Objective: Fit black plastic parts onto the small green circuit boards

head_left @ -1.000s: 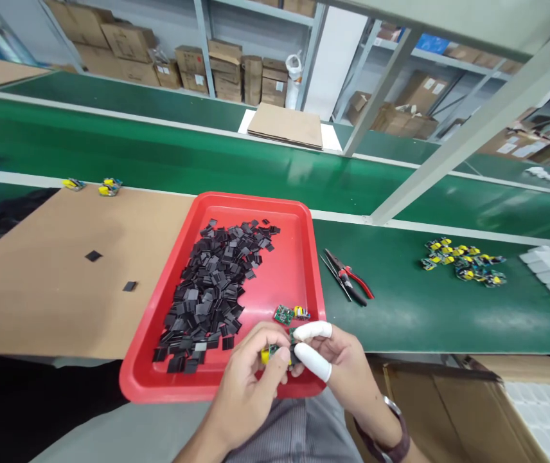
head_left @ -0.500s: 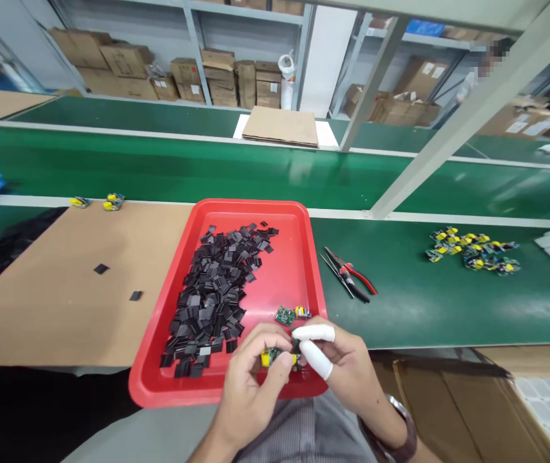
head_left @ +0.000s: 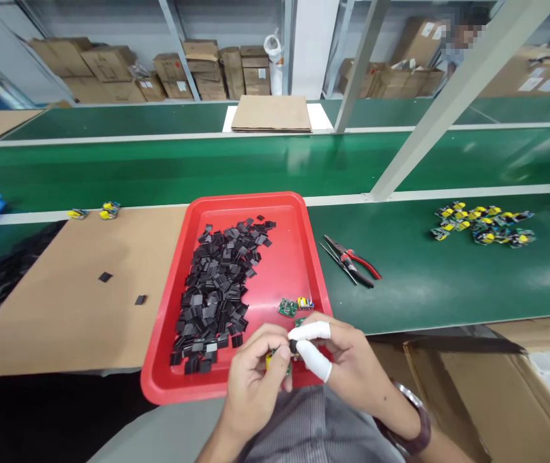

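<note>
My left hand (head_left: 253, 379) and my right hand (head_left: 340, 363) meet over the near edge of a red tray (head_left: 299, 212). Together they pinch a small circuit board (head_left: 275, 359) with a yellow part; a black piece sits at the fingertips. White finger cots cover my right thumb and forefinger. In the tray lies a heap of small black squares (head_left: 220, 289). Two more small green boards (head_left: 294, 305) rest just beyond my fingers.
Red-handled pliers (head_left: 354, 260) lie right of the tray on the green bench. A pile of yellow-green boards (head_left: 482, 224) sits farther right. Brown cardboard (head_left: 63, 289) with two loose black squares lies left. An open carton (head_left: 520, 386) stands at my right.
My view has shifted, so the tray and bench sit differently in frame. Both hands stay closed on the small board, with the fingers drawn a little closer together.
</note>
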Tool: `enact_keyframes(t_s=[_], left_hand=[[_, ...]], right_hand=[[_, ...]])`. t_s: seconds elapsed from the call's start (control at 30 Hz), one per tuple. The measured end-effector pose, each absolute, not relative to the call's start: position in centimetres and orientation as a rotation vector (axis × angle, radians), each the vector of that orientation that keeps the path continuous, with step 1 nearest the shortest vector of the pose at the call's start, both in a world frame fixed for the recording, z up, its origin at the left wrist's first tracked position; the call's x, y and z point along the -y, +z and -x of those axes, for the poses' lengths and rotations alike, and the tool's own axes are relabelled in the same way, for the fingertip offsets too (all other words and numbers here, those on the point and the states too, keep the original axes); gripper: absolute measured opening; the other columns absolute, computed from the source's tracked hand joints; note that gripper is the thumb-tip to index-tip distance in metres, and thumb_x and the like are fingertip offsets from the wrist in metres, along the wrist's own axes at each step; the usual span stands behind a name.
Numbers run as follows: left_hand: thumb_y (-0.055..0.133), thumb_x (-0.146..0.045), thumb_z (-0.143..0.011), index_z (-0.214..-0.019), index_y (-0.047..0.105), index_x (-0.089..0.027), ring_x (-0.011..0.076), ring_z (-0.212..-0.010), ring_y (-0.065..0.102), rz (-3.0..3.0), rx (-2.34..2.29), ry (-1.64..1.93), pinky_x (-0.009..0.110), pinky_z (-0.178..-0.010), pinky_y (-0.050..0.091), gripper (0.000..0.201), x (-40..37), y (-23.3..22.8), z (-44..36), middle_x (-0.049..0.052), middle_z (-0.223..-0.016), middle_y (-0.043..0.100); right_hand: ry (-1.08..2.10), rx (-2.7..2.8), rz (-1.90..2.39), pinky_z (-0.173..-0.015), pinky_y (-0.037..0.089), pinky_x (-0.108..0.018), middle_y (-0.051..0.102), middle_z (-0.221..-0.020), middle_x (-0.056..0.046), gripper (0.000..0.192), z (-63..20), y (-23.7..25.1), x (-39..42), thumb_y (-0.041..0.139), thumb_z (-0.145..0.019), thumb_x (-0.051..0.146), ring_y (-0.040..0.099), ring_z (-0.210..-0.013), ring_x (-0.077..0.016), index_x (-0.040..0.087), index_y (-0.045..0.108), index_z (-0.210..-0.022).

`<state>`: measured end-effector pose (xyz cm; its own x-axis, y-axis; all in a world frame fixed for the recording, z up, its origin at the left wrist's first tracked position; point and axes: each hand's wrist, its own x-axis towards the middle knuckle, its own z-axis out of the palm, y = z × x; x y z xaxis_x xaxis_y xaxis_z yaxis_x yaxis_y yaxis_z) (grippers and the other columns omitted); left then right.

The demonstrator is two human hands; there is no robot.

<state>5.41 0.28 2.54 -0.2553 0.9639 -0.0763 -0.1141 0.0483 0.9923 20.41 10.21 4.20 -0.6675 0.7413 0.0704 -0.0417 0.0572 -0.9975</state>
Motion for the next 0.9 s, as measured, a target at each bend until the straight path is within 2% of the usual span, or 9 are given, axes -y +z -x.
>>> enact_keyframes(t_s=[0.17, 0.3, 0.4, 0.53, 0.6, 0.67, 0.77, 0.83, 0.9], left_hand=[[0.056, -0.032, -0.103, -0.080, 0.065, -0.017, 0.0042, -0.049, 0.057, -0.800, -1.238, 1.395, 0.017, -0.044, 0.043, 0.028, -0.7, 2.8, -5.9, 0.001, -0.090, 0.059], [0.058, -0.030, -0.102, -0.082, 0.068, -0.018, 0.0036, -0.049, 0.057, -0.845, -1.346, 1.445, 0.017, -0.044, 0.044, 0.025, -0.7, 2.8, -6.0, 0.001, -0.092, 0.058], [0.057, -0.029, -0.102, -0.082, 0.068, -0.018, 0.0053, -0.052, 0.058, -0.909, -1.419, 1.420, 0.019, -0.044, 0.045, 0.024, -0.6, 2.8, -5.8, 0.002, -0.093, 0.059], [0.059, -0.022, -0.099, -0.083, 0.067, -0.019, 0.0136, -0.076, 0.064, -1.166, -1.619, 1.366, 0.023, -0.065, 0.051, 0.019, -0.5, 3.2, -5.6, 0.003, -0.089, 0.062], [0.059, -0.020, -0.099, -0.081, 0.065, -0.019, 0.0144, -0.080, 0.063, -1.225, -1.664, 1.344, 0.024, -0.072, 0.050, 0.018, -0.5, 3.3, -5.6, 0.003, -0.087, 0.063], [0.057, -0.024, -0.100, -0.081, 0.062, -0.019, 0.0104, -0.066, 0.058, -1.115, -1.561, 1.337, 0.022, -0.062, 0.046, 0.020, -0.6, 3.0, -5.8, 0.002, -0.085, 0.061], [0.055, -0.035, -0.102, -0.086, 0.058, -0.019, 0.0032, -0.046, 0.043, -0.784, -1.221, 1.358, 0.019, -0.044, 0.031, 0.023, -0.7, 2.2, -6.2, 0.000, -0.085, 0.060], [0.057, -0.038, -0.101, -0.087, 0.058, -0.019, 0.0018, -0.044, 0.040, -0.659, -1.110, 1.383, 0.018, -0.043, 0.026, 0.024, -0.8, 1.7, -6.4, -0.001, -0.084, 0.059], [0.059, -0.036, -0.101, -0.086, 0.060, -0.018, 0.0013, -0.045, 0.042, -0.653, -1.178, 1.432, 0.018, -0.043, 0.028, 0.023, -0.9, 1.5, -6.6, -0.001, -0.086, 0.057]], right_hand=[[1.981, 1.524, 0.664, -0.069, 0.058, -0.028, 0.065, -0.091, -0.002, 0.020, -20.4, 3.9, -10.5, 0.066, -0.095, 0.021, 0.066, -0.073, -0.0142, 0.027, 0.080, -0.109], [2.017, 1.416, 0.662, -0.080, 0.062, -0.031, 0.069, -0.099, -0.003, 0.023, -20.6, 3.4, -10.4, 0.073, -0.092, 0.023, 0.072, -0.083, -0.0159, 0.030, 0.079, -0.113], [2.019, 1.381, 0.682, -0.083, 0.063, -0.030, 0.074, -0.100, -0.003, 0.020, -20.8, 3.2, -10.3, 0.074, -0.091, 0.022, 0.075, -0.086, -0.0166, 0.028, 0.080, -0.110], [2.041, 1.355, 0.728, -0.080, 0.063, -0.024, 0.078, -0.092, -0.001, 0.018, -20.9, 3.1, -10.3, 0.072, -0.093, 0.020, 0.076, -0.079, -0.0127, 0.028, 0.080, -0.107], [2.037, 1.362, 0.727, -0.078, 0.062, -0.021, 0.078, -0.091, 0.000, 0.019, -20.8, 3.1, -10.4, 0.072, -0.093, 0.019, 0.075, -0.079, -0.0110, 0.028, 0.079, -0.107], [2.068, 1.336, 0.700, -0.077, 0.061, -0.019, 0.078, -0.091, 0.001, 0.020, -20.7, 3.2, -10.5, 0.073, -0.093, 0.018, 0.074, -0.078, -0.0094, 0.029, 0.079, -0.108], [2.181, 1.251, 0.622, -0.074, 0.060, -0.017, 0.078, -0.084, 0.003, 0.019, -20.6, 3.2, -10.7, 0.075, -0.092, 0.019, 0.073, -0.072, -0.0075, 0.028, 0.078, -0.108], [2.226, 1.201, 0.602, -0.075, 0.060, -0.017, 0.076, -0.078, 0.004, 0.019, -20.6, 3.2, -10.8, 0.077, -0.091, 0.020, 0.073, -0.071, -0.0072, 0.028, 0.077, -0.109], [2.206, 1.184, 0.625, -0.079, 0.060, -0.019, 0.078, -0.084, 0.002, 0.023, -20.7, 3.1, -10.6, 0.080, -0.088, 0.019, 0.074, -0.076, -0.0089, 0.027, 0.077, -0.110]])
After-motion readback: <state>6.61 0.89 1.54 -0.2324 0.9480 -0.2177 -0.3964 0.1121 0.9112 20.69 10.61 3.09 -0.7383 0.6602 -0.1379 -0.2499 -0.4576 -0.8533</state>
